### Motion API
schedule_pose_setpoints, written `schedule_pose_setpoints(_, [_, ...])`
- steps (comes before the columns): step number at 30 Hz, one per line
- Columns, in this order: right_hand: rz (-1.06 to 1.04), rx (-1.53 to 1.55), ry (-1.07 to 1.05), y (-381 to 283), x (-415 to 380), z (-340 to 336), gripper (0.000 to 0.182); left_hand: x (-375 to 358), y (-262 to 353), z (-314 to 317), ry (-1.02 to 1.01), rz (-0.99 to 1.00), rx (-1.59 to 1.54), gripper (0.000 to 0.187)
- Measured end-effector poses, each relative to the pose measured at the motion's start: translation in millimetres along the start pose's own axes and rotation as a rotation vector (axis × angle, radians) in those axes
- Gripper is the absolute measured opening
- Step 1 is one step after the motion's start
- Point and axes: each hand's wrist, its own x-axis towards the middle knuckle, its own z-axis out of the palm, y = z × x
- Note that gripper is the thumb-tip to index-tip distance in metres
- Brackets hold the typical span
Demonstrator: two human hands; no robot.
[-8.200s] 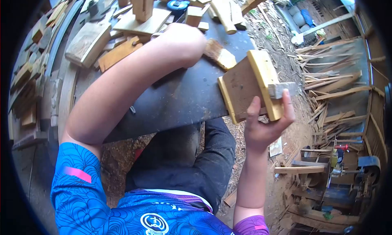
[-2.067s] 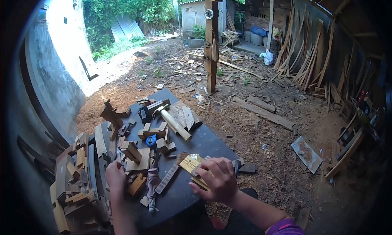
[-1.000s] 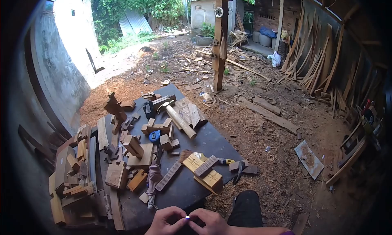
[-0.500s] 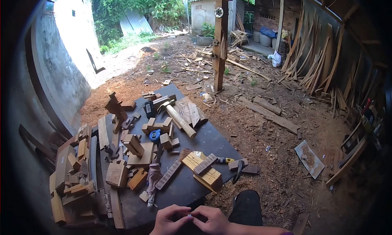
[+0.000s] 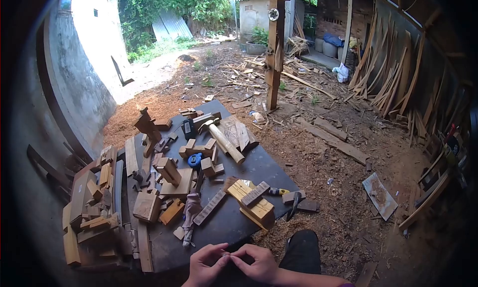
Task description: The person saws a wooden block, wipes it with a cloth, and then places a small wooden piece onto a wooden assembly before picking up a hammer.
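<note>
At the bottom centre, my left hand and my right hand meet at the fingertips, just off the near edge of the dark table. Both are pinched together on something small between them, too little of which shows to name. Beyond them on the table lie a grooved wood strip, a crumpled greyish cloth and a yellowish wood block with another strip across it. A hammer rests farther back, near a blue tape measure.
Wood pieces crowd the table's left side. A black-handled tool sits at its right corner, above my dark-clothed knee. A wooden post stands behind the table. Planks lean along the right wall.
The view has shifted slightly, so the table and yard appear a little farther right. My fingertips have moved closer together, and the small pale thing between them is now mostly hidden.
</note>
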Motion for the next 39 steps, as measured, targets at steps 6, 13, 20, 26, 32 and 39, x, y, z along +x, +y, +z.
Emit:
schedule_pose_setpoints(6, [0.027, 0.044, -0.044, -3, 3, 9, 0.016, -3, -1, -1, 0.104, -0.006, -0.130, 0.035])
schedule_pose_setpoints(13, [0.027, -0.046, -0.061, -3, 9, 15, 0.017, -1, -14, -8, 0.099, -0.022, -0.135, 0.030])
schedule_pose_setpoints(20, [-0.079, -0.153, 0.043, 8, 14, 29, 0.014, 4, -26, -9, 0.171, -0.023, -0.137, 0.032])
schedule_pose_setpoints(26, [-0.187, -0.271, 0.084, 11, 19, 37, 0.011, 6, -34, -7, 0.242, -0.008, -0.148, 0.029])
schedule_pose_setpoints(32, [-0.227, -0.323, 0.080, 10, 21, 39, 0.013, 6, -34, 1, 0.308, -0.005, -0.149, 0.026])
schedule_pose_setpoints(39, [-0.211, -0.337, 0.081, 14, 20, 40, 0.012, 8, -33, 7, 0.336, 0.001, -0.095, 0.023])
